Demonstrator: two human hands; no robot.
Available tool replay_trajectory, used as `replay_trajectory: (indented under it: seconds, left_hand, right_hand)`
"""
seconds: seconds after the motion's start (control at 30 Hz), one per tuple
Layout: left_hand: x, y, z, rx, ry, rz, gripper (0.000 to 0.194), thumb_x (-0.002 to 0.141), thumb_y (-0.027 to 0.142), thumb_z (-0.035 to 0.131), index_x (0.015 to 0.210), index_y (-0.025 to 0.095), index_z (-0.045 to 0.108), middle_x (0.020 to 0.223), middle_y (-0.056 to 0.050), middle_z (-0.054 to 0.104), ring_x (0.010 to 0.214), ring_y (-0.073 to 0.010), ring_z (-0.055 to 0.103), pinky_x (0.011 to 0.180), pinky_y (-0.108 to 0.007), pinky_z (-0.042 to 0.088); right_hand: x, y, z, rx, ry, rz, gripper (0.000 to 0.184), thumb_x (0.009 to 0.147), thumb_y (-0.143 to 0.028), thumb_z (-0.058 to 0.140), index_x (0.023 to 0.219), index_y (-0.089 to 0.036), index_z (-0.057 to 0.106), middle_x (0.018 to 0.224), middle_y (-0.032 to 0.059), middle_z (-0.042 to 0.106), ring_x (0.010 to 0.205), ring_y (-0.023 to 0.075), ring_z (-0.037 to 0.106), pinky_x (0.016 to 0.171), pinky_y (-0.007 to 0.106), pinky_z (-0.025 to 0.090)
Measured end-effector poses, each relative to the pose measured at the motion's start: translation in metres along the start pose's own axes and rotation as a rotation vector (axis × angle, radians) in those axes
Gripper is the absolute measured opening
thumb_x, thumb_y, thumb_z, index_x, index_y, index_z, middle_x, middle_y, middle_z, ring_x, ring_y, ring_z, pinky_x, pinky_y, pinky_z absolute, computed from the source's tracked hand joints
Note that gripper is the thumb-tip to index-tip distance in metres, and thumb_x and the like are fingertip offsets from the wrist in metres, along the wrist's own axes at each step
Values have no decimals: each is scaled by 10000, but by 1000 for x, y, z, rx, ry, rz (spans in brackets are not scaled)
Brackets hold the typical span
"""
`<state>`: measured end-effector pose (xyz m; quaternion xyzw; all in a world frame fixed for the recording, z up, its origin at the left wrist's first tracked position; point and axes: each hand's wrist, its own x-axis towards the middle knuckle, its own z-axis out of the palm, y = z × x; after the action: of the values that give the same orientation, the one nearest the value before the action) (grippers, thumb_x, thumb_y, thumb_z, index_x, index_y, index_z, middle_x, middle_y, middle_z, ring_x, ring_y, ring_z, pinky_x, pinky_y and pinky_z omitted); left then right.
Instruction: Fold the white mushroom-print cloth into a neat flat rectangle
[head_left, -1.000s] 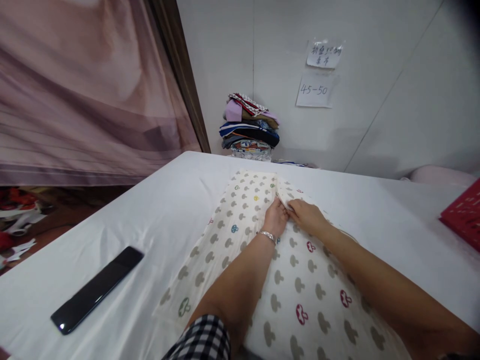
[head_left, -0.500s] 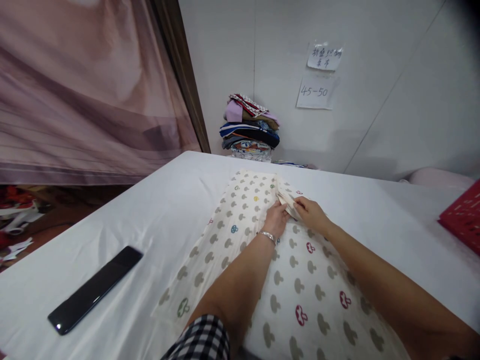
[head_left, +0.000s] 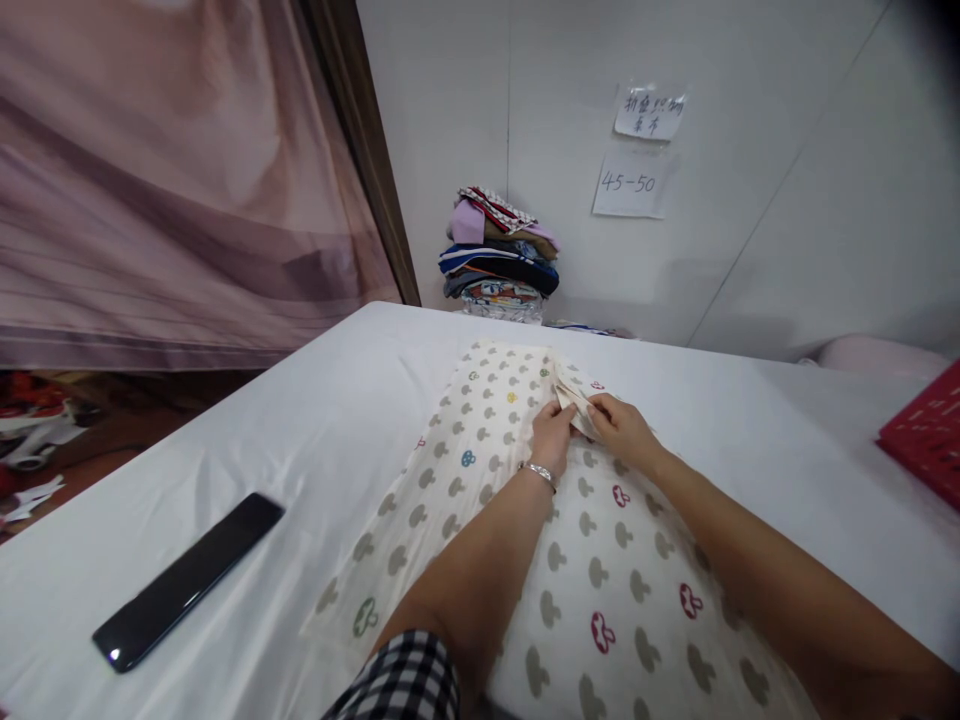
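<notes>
A cream cloth (head_left: 592,545) printed with grey and coloured mushrooms lies lengthwise over the white-covered table, spreading wider toward me. Near its far end, my left hand (head_left: 553,435), with a silver bracelet at the wrist, pinches a raised fold of this cloth. My right hand (head_left: 621,428) grips the same fold just to the right, thumb and fingers pressed together. Between the two hands a small gathered flap stands up from the cloth. Some fingertips are hidden by the fabric.
A black phone (head_left: 189,580) lies on the white table cover (head_left: 315,430) at left. Folded fabrics (head_left: 501,255) are stacked by the wall under paper signs (head_left: 628,185). A red basket (head_left: 926,435) stands at the right edge; a pink curtain (head_left: 165,180) hangs at left.
My left hand has shifted very slightly along the fold. Both hands keep their hold on the cloth, and the rest looks the same.
</notes>
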<state>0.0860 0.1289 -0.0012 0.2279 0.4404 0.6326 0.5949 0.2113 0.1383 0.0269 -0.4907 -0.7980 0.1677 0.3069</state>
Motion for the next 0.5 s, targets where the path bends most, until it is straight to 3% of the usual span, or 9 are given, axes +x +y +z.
replay_trajectory:
  seconds: [0.27,0.37,0.5]
  left_hand:
    - [-2,4,1,-42,35,-33,54,663,127,646,649,154,601,641,-10,604,614,-125,544,647,-272,458]
    - [-1,3,1,-92,32,-63,64,649,111,651,655,156,606,653,-14,613,647,-129,560,689,-274,459]
    - [-1,3,1,-181,-23,-105,74,653,123,649,707,154,609,671,-20,625,681,-141,592,727,-287,467]
  right_hand:
    - [-1,-4,-2,-34,58,6,247,882,-345,388,904,-207,592,745,24,627,633,162,535,603,270,386]
    - [2,-2,-6,-52,142,21,264,890,-348,376,944,-201,589,800,39,641,672,170,548,628,276,398]
    - [6,-4,-12,-267,208,31,258,914,-300,353,975,-193,580,902,71,646,790,195,569,675,288,398]
